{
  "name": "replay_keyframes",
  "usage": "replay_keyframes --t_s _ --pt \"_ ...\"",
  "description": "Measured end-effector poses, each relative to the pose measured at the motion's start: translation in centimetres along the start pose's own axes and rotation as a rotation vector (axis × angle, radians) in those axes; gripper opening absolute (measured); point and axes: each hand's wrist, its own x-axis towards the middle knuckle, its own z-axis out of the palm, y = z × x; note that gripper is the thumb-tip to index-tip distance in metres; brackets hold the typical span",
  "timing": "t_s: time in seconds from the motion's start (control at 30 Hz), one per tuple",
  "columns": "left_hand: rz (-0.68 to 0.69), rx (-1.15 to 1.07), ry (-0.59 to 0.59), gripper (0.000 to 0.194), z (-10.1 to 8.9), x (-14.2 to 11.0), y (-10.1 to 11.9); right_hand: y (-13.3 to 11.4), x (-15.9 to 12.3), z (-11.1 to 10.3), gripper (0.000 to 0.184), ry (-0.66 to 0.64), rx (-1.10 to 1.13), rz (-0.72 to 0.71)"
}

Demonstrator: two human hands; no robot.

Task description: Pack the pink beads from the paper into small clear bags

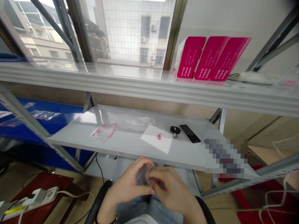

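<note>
Over my lap, just in front of the shelf edge, both hands are at a small clear plastic bag. My left hand curves around the bag's left side, with thumb and fingers gripping it. From the other side my right hand pinches the bag near its edge, its fingertips partly hidden. Whether anything is inside the bag I cannot tell. Beyond the hands, a small heap of pink-red pieces rests on a white paper sheet. To the left lies a larger clear bag with pink-red contents.
Flat clear bags lie behind the paper. A black earphone case and a phone are to its right. Pink boxes stand on the upper shelf. A power strip sits at lower left.
</note>
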Motion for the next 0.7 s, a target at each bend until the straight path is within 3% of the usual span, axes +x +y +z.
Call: replay_keyframes --t_s 0.13,0.4,0.7 --pt "0.010 -0.015 0.014 0.055 0.1 0.1 0.0 -0.2 0.0 0.0 0.022 -0.030 -0.024 0.059" --pt "0.043 -0.130 0.010 0.072 0.6 0.1 -1.3 -0.1 0.0 -0.3 0.022 -0.074 0.024 0.047" --pt "0.028 -0.182 0.028 0.069 1.3 -0.3 -3.0 1.1 0.0 0.2 0.022 -0.075 0.036 0.066"
